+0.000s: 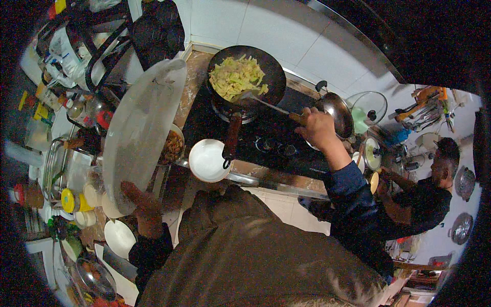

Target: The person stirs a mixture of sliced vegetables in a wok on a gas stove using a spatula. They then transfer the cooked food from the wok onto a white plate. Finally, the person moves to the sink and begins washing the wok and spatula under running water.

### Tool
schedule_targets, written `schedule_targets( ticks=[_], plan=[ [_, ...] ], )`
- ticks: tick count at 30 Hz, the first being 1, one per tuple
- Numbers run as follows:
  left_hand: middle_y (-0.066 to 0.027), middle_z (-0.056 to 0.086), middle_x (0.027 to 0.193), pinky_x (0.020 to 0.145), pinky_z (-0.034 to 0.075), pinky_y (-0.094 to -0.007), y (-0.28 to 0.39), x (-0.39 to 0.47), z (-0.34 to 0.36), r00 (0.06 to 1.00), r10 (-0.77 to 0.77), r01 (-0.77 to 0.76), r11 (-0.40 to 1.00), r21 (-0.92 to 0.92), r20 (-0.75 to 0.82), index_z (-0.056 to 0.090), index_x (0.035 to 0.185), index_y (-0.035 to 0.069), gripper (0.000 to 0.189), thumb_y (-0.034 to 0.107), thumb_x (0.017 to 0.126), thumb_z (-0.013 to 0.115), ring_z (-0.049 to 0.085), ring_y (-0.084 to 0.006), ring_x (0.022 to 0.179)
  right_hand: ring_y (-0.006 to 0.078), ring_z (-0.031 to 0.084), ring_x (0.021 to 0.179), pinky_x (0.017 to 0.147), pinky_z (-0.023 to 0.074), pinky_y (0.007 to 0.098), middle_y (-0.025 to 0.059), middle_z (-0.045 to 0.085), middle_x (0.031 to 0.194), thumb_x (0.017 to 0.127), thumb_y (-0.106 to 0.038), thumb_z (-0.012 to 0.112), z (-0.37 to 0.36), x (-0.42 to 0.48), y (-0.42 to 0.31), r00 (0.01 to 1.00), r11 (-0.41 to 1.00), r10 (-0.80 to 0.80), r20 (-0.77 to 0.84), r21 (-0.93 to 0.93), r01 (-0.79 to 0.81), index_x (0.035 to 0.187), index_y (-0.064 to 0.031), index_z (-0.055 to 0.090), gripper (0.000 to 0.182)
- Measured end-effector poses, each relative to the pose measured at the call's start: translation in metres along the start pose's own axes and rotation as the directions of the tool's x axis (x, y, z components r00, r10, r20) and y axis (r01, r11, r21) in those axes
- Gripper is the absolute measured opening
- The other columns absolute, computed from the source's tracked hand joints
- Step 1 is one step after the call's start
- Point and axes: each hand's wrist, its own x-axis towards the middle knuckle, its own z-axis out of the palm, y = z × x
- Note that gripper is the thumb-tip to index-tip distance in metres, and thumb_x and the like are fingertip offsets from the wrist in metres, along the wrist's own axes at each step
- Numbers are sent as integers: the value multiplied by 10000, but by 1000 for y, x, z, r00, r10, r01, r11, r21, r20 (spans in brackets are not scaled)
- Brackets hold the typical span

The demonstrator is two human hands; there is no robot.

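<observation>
My right hand [319,127] grips the wooden handle of a metal spatula [270,105]. The spatula's blade rests at the edge of cooked pale green and yellow food [234,76], perhaps cabbage, in a black wok [275,82]. This wok sits on the left burner of a black gas stove [284,134], its wooden handle [232,134] pointing towards me. With my left hand [144,207] I hold a large, pale plate [142,126] by its near end, tilted up left of the stove. A white bowl [206,163] stands at the stove's front edge, partly under the wok handle.
A bowl of brown food [174,147] is partly hidden behind the pale plate. A second pan [337,113] and a glass lid [370,107] stand at the right. Another person [422,199] works farther right. A yellow-lidded jar [73,200] and a cleaver [117,263] lie left.
</observation>
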Motion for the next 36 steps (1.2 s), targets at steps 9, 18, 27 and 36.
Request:
schedule_targets(
  ticks=[9, 18, 27, 36],
  plan=[
    [-208, 398, 1267, 916, 373, -457, 25, 2, 24, 986, 156, -159, 985, 59, 61, 295, 1310, 2, 509, 211, 879, 465, 448, -344, 1098, 317, 595, 759, 628, 461, 422, 157, 606, 803, 711, -217, 641, -35, 13, 47, 997, 990, -6, -77, 142, 16, 1065, -165, 534, 373],
    [-159, 414, 1205, 873, 398, -451, 138, 26, 17, 658, -644, 612, 157, -775, 390, 286, 1294, 5, 674, 447, 833, 504, 452, -310, 1064, 298, 620, 734, 635, 480, 391, 98, 640, 770, 761, -263, 573, -105, 115, 31, 977, 989, -26, -213, -149, -6, 834, -106, 621, 179],
    [-147, 461, 1167, 816, 441, -418, 96, 15, 30, 657, -627, 648, 184, -739, 419, 367, 1233, -31, 657, 475, 834, 498, 493, -295, 1008, 224, 630, 643, 562, 485, 354, 102, 643, 710, 771, -288, 519, -122, 169, 22, 969, 908, -116, 218, -372, 192, 750, -66, 655, 262],
    [-135, 457, 1176, 832, 429, -398, 127, 32, 38, 670, -633, 643, 231, -731, 389, 376, 1232, -22, 646, 486, 846, 480, 490, -277, 1013, 158, 519, 558, 579, 451, 337, 73, 554, 621, 829, -455, 507, 96, 228, 109, 875, 844, -469, 122, 353, 404, 765, -19, 613, 454]
  ],
)
